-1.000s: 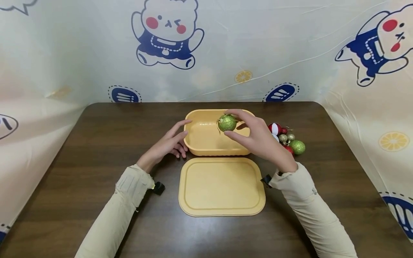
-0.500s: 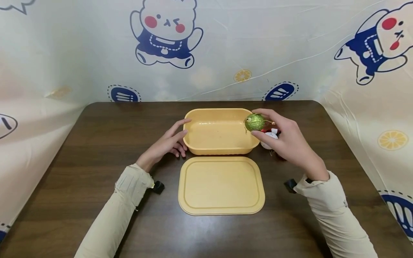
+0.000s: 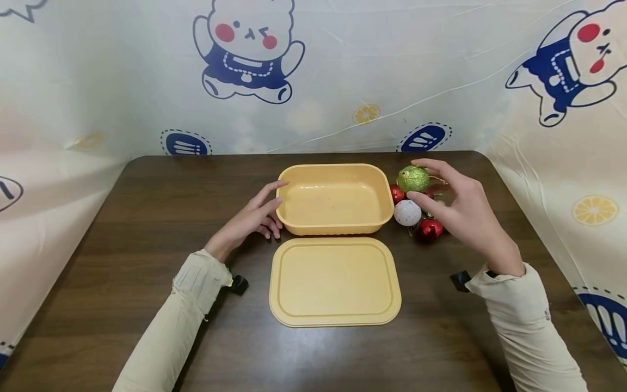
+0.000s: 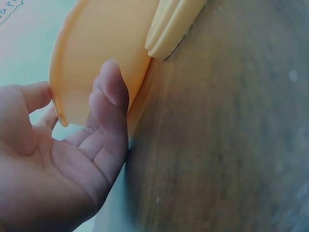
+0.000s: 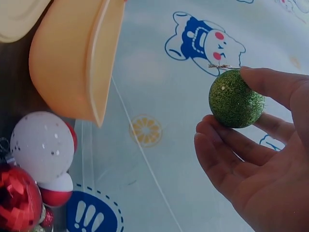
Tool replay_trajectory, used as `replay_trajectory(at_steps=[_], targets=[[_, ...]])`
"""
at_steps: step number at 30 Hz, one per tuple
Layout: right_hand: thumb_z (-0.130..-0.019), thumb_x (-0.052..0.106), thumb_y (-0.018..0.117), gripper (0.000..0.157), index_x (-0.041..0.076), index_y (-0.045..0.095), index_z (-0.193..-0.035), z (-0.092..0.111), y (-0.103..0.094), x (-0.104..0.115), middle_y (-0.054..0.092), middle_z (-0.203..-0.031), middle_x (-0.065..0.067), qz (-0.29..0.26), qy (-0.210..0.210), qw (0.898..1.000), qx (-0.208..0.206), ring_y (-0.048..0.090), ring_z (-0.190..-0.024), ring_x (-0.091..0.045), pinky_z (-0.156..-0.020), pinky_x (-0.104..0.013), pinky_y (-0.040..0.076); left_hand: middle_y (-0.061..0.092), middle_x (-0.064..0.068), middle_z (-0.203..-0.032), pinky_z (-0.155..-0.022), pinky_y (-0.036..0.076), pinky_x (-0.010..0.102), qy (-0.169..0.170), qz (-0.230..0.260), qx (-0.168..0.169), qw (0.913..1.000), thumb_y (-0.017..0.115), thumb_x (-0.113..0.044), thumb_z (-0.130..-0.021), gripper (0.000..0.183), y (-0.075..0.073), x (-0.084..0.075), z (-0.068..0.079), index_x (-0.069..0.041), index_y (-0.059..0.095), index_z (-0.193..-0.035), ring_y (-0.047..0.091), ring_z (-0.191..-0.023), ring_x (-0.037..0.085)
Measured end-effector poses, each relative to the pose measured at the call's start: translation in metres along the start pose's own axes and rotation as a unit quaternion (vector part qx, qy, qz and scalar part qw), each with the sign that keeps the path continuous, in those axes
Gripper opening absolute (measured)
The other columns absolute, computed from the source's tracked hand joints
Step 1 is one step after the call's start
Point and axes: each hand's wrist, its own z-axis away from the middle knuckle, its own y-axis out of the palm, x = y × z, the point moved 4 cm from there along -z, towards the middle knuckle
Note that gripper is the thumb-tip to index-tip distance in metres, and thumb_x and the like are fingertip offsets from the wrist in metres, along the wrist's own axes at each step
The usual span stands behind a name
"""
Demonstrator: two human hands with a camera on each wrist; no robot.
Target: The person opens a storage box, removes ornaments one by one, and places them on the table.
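Note:
My right hand (image 3: pixel 462 209) pinches a glittery green Christmas bauble (image 3: pixel 413 178) between thumb and fingers, held over the right-hand group of ornaments. In the right wrist view the green bauble (image 5: pixel 236 99) has a gold string on it. A yellow plastic box (image 3: pixel 335 226) stands with its hollow facing up and nothing inside. My left hand (image 3: pixel 250 218) rests at the box's left end, thumb and index finger at the rim. The left wrist view shows the other fingers (image 4: pixel 111 106) loosely bent beside the box wall.
Right of the box lie a white speckled bauble (image 3: pixel 407 213), a shiny red bauble (image 3: pixel 431 228) and other small ornaments, partly behind my right hand. A flat yellow lid (image 3: pixel 335 283) lies in front of the box on the brown table (image 3: pixel 147 228). A patterned curtain (image 3: pixel 333 71) stands behind.
My right hand has carried the green bauble from over the box to the right, above the other ornaments. My left hand has stayed at the box's left end.

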Motion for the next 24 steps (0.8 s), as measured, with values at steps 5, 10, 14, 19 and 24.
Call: replay_trajectory(at_steps=[5,10,14,19,24], targets=[[-0.087,0.013,0.078,0.055,0.018,0.057,-0.138,-0.001,-0.004,-0.003,0.068,-0.119,-0.003,0.006,0.001,1.000,-0.010,0.061,-0.095,0.000,-0.082,-0.007,0.046,0.060,0.028,-0.091,-0.055,0.054,0.037,0.001,0.002,0.002,1.0000,0.044,-0.052,-0.103,0.050,0.000,-0.001,0.001,-0.050,0.028,-0.150,0.066,-0.067,0.036],[-0.086,0.010,0.079,0.058,0.019,0.057,-0.139,0.000,-0.007,-0.008,0.069,-0.118,-0.002,0.017,-0.010,1.000,-0.024,0.060,-0.093,0.003,-0.082,-0.008,0.045,0.060,0.028,-0.090,-0.055,0.054,0.037,0.002,0.005,0.004,1.0000,0.044,-0.051,-0.104,0.050,0.002,-0.002,0.000,-0.049,0.028,-0.150,0.066,-0.067,0.036],[-0.086,0.008,0.079,0.057,0.015,0.058,-0.138,-0.002,-0.008,-0.016,0.068,-0.121,-0.004,0.034,-0.022,0.998,-0.041,0.061,-0.093,-0.003,-0.083,-0.009,0.045,0.061,0.028,-0.090,-0.055,0.054,0.036,0.000,0.004,0.003,1.0000,0.044,-0.051,-0.103,0.049,0.002,-0.002,0.000,-0.049,0.029,-0.150,0.066,-0.066,0.034],[-0.087,0.009,0.078,0.053,0.011,0.058,-0.136,-0.004,-0.007,-0.030,0.067,-0.123,-0.008,0.054,-0.016,0.997,-0.044,0.066,-0.090,-0.021,-0.082,-0.010,0.044,0.061,0.028,-0.090,-0.055,0.054,0.037,-0.002,0.002,0.003,1.0000,0.044,-0.053,-0.103,0.050,0.002,-0.002,0.000,-0.049,0.028,-0.150,0.066,-0.066,0.035],[-0.090,0.016,0.076,0.052,0.012,0.056,-0.138,-0.005,-0.007,-0.044,0.066,-0.123,-0.012,0.078,0.022,0.997,-0.014,0.068,-0.091,-0.030,-0.082,-0.019,0.050,0.060,0.028,-0.090,-0.055,0.053,0.037,0.001,-0.001,0.002,1.0000,0.044,-0.051,-0.104,0.051,0.000,-0.001,0.000,-0.048,0.027,-0.152,0.066,-0.067,0.037]])
